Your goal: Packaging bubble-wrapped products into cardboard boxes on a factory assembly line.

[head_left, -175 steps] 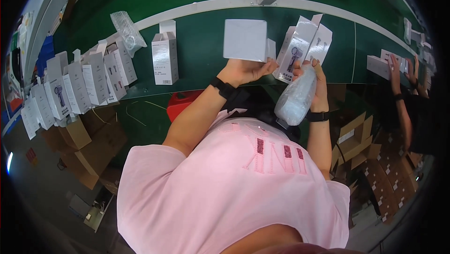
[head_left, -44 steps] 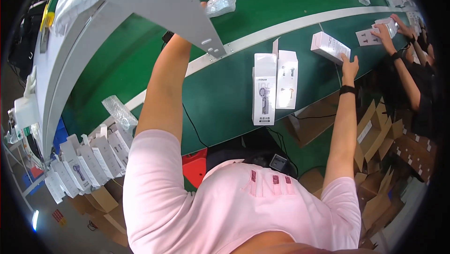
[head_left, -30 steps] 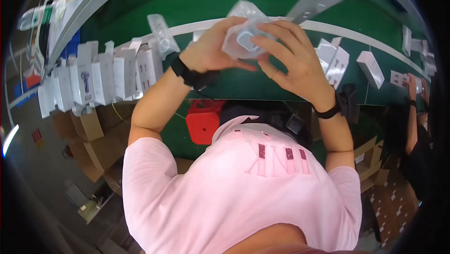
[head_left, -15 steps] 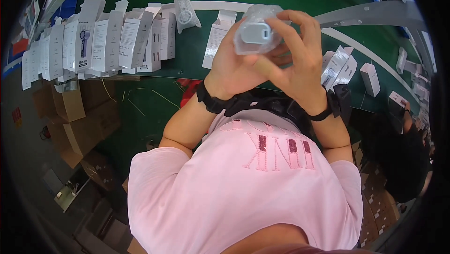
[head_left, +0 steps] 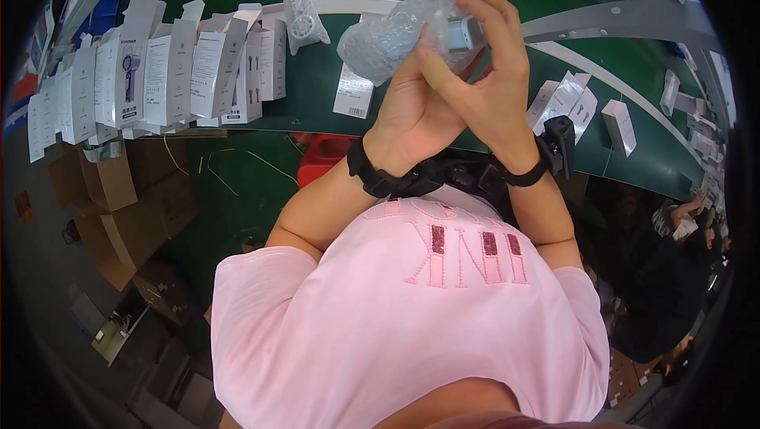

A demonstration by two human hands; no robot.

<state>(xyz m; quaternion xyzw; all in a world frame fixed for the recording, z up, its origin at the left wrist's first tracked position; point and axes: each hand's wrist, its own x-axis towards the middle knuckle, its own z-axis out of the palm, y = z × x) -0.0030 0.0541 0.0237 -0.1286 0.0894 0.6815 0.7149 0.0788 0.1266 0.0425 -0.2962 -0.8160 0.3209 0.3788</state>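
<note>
Both of my hands hold a pale blue handheld fan (head_left: pixel 388 39) in a bubble-wrap bag, raised above the workbench. Its wrapped body points left, and the smooth end of its handle shows at the right. My left hand (head_left: pixel 412 130) supports it from beneath, some of its fingers hidden. My right hand (head_left: pixel 500 85) closes around the handle end, thumb on the near side and fingers over the top. Below the fan, a white carton (head_left: pixel 354 96) lies on the green bench (head_left: pixel 313 100). A second bubble-wrapped fan (head_left: pixel 302 21) rests farther back to the left.
A row of upright white cartons (head_left: pixel 166 73), several with open flaps, lines the bench's left. More white cartons (head_left: pixel 619 128) lie to the right. A grey metal arch (head_left: pixel 609 21) crosses the right side. Brown boxes (head_left: pixel 131 231) stand below left; a person (head_left: pixel 661 271) works at far right.
The wrapped fan has turned from its end facing me to lying sideways, its body now pointing left. My right hand has shifted up along with it. The person at far right has moved.
</note>
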